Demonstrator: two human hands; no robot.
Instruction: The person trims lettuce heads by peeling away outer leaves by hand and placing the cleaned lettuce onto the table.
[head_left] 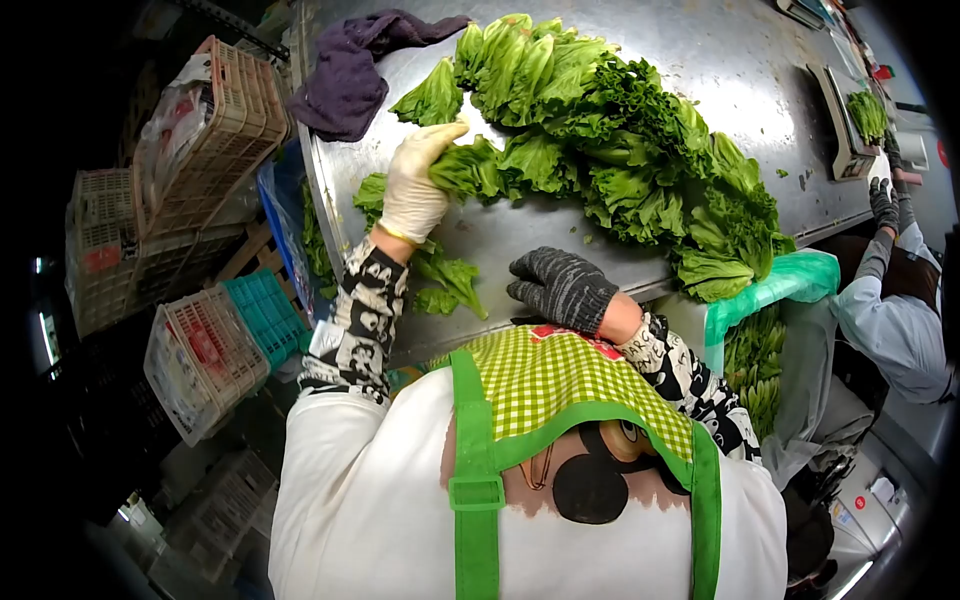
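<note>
My left hand (415, 180), in a cream glove, is closed around the base of a head of lettuce (468, 170), whose leaves point right toward the pile. Loose leaves (450, 280) lie on the metal table (340, 190) just below that wrist. My right hand (562, 287), in a dark grey knit glove, is near the table's front edge, fingers extended and nothing visible in them. A long pile of green lettuce (630, 150) curves across the table in front of both hands. One separate lettuce (432, 95) sits above my left fingertips.
A dark purple cloth (345, 75) lies at the table's far left corner. Greens fill a lined bin (752, 365) at right. Plastic crates (215, 130) are stacked at left. A co-worker's gloved hand (883, 203) is near a scale (843, 125) bearing greens.
</note>
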